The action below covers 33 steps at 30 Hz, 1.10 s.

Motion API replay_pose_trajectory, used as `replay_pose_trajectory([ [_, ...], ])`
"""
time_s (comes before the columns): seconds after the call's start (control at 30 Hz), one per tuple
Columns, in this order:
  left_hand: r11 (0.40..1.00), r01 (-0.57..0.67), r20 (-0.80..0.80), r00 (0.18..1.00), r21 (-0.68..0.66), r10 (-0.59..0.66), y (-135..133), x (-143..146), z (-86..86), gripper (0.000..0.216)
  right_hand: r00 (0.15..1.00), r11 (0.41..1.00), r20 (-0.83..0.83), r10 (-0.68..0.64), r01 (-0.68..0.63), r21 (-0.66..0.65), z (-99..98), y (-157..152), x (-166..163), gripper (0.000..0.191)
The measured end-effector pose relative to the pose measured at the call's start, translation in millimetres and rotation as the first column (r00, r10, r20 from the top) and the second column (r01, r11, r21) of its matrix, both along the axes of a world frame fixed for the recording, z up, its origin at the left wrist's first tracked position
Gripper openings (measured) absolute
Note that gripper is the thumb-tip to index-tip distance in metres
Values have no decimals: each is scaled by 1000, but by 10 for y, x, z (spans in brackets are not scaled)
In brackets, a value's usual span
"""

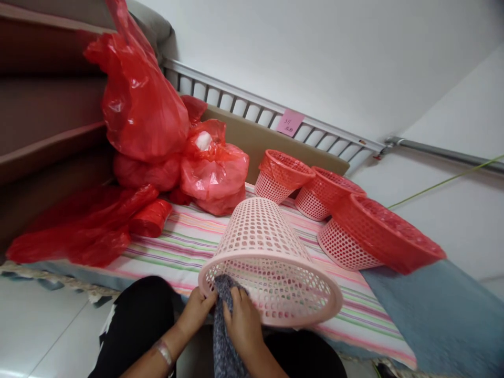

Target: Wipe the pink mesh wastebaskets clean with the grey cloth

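Note:
A pale pink perforated plastic basket (268,252) lies on its side on the striped bedsheet (181,241), its mouth turned toward me. My left hand (197,310) grips the basket's rim at the lower left. My right hand (242,320) is closed on a grey speckled cloth (226,346), holding it against the inside of the rim. The cloth hangs down between my wrists.
Three pink baskets lined with red plastic bags (281,176) (325,191) (374,233) lie on the bed at the right. Stuffed red plastic bags (145,105) and a roll of red bags (151,218) sit at the left. A metal bed rail (252,105) runs behind, wooden shelving at the far left.

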State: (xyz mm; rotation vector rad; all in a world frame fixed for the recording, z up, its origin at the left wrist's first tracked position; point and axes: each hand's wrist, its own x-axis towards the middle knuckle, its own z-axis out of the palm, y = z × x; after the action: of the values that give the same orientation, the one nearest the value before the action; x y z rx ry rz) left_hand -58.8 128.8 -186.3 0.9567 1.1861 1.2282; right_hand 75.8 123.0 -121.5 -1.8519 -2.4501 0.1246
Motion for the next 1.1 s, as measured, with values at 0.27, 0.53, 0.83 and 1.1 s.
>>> replay_pose_trajectory([
  [0.27, 999, 30, -6, 1000, -21, -31, 3, 14, -27, 54, 1000, 1000, -8, 18, -18, 23, -51, -40, 30, 24],
  [0.53, 999, 48, 13, 999, 19, -49, -64, -31, 226, 53, 985, 998, -170, 40, -32, 51, -73, 0, 24, 47],
  [0.83, 994, 34, 59, 998, -104, -28, -50, -9, 274, 66, 991, 992, 54, 124, -123, -26, 219, 138, 159, 45],
  [1.1, 994, 6, -11, 1000, -111, -7, -7, 9, 283, 66, 996, 988, 54, -65, 57, 145, 281, 678, 22, 42],
])
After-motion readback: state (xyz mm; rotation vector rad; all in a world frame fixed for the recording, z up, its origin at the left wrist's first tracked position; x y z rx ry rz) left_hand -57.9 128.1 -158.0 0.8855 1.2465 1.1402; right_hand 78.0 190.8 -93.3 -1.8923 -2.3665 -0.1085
